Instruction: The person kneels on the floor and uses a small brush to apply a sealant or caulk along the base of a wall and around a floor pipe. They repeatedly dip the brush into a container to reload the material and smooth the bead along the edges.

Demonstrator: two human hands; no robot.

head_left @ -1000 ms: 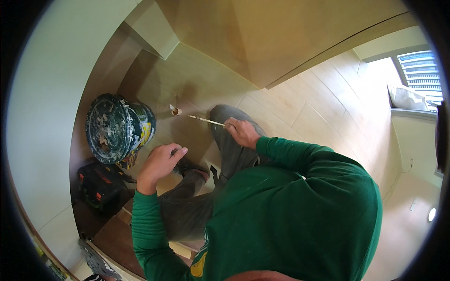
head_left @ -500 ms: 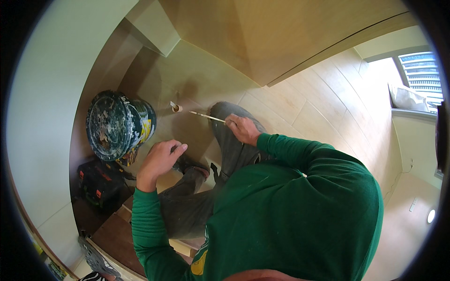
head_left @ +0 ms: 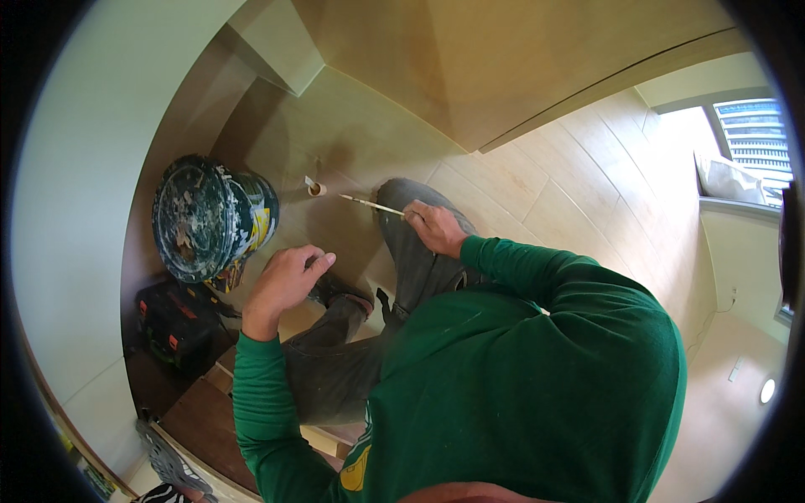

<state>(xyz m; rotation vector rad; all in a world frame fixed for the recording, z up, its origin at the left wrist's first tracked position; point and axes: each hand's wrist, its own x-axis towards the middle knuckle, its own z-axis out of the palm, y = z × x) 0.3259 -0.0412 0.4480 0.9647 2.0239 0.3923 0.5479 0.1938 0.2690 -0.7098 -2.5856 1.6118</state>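
Note:
My right hand (head_left: pixel 434 226) is closed around the end of a thin, pale-handled paintbrush (head_left: pixel 376 206), held beside my bent knee. Its slim dark tip points left, toward a small pale cup (head_left: pixel 317 190) on the floor, without touching it. A short whitish piece (head_left: pixel 309 181) sticks up at the cup's rim. My left hand (head_left: pixel 291 275) hovers above my lower leg, right of a dark green bucket (head_left: pixel 194 220) and not touching it. Its fingers are curled under with the thumb pointing out; the palm is hidden. White smears cover the bucket's lid.
A black case with orange latches (head_left: pixel 174 327) stands below the bucket. Wooden panels (head_left: pixel 503 67) rise at the top and a pale panel (head_left: pixel 75 210) stands at left. A brown board (head_left: pixel 210 423) and a grey shoe (head_left: pixel 172 457) are at lower left. Tiled floor (head_left: pixel 553 172) runs right.
Both hands keep nearly the same place and grip. The brush tip has risen very slightly in view, and the whole view has shifted a little.

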